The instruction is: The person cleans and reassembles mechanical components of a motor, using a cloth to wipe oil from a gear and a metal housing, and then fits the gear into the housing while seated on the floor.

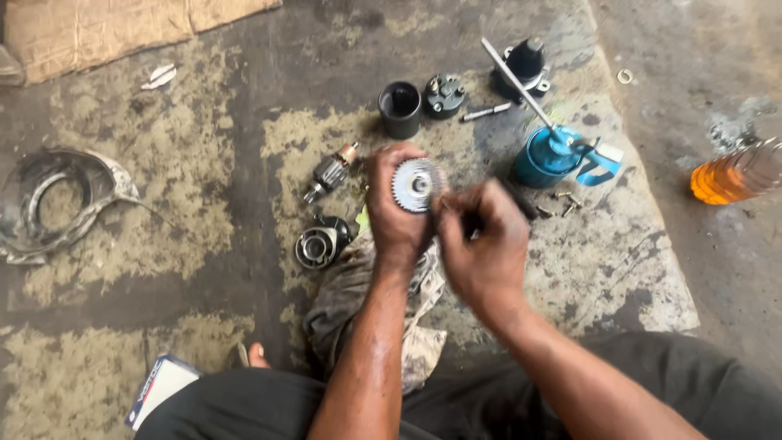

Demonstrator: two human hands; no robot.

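My left hand (394,213) holds a round toothed metal gear (416,185) upright, its face towards me. My right hand (482,243) is pressed against the gear's right edge with the fingers curled; it is blurred and I cannot tell what it pinches. Both hands hover above a dirty grey rag (350,301) on the stained concrete floor. A small motor armature (330,173) lies just left of the hands, and a round metal housing (319,244) lies below it.
A black cylinder (400,108), a black cap with terminals (444,95) and another black part (524,63) stand at the back. A blue oil can with a long spout (550,155) is to the right, small bolts (564,204) beside it. An orange-liquid bottle (737,173) lies far right. Cardboard (98,28) sits top left.
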